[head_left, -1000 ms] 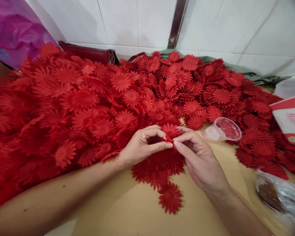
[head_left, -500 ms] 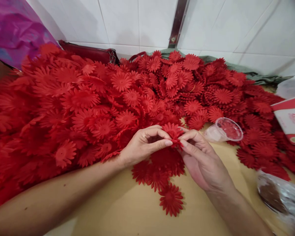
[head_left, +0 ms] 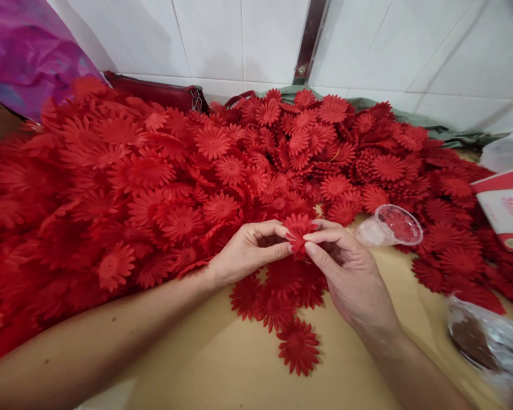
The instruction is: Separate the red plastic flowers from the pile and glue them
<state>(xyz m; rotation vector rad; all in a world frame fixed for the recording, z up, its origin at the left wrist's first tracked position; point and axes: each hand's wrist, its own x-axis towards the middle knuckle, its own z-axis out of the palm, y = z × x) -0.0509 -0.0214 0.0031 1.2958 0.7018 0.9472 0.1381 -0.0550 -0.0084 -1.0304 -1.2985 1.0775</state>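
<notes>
Between my two hands, over the table, is a red artificial flower piece with narrow petals. My left hand pinches its left side between thumb and fingers. On the other side, my right hand has thumb and fingertips closed on its right edge. Whether it is one layer or several stacked ones, I cannot tell. Below my hands several loose red flower pieces overlap on the tan tabletop. A single flower piece lies nearest to me.
A large heap of red flower pieces spreads along the left and back. A clear plastic cup lies tipped on the right, near a red-and-white box and a plastic-wrapped brown item. Behind stand a dark red bag and a tiled wall.
My right hand has shifted slightly left, its fingertips now in front of the flower piece. The piece has tilted so more of its petals face me. My left hand has barely moved.
</notes>
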